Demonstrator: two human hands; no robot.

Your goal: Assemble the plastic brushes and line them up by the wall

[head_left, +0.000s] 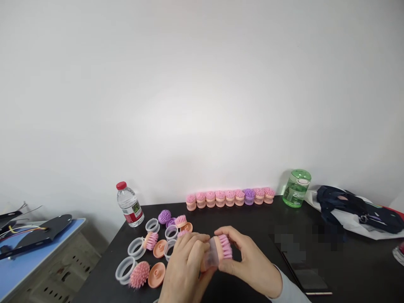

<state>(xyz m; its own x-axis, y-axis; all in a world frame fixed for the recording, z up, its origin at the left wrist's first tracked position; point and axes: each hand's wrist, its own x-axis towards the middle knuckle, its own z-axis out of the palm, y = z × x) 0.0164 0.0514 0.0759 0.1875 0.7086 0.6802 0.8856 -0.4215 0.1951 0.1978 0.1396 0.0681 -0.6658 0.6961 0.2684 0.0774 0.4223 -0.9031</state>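
Both of my hands hold one round brush above the front of the black table (232, 216). My left hand (186, 263) wraps its translucent ring (212, 254) and the peach base behind it, partly hidden by my fingers. My right hand (249, 259) grips the pink bristle head (224, 247) by its edges, thumb below and fingers above. The head sits against the ring, bristles pointing right. Left of my hands lie loose parts: clear rings (123, 275), pink bristle heads (139, 274), a purple bristle head (164, 216) and peach bases (157, 275).
Against the wall stands a row of assembled brushes (220, 198), mostly pink, with a purple one (249, 196) among them. A water bottle (129, 204) is back left. Toward the right are a green jar (296, 188), a dark tablet (301, 263) and a navy bag (356, 208).
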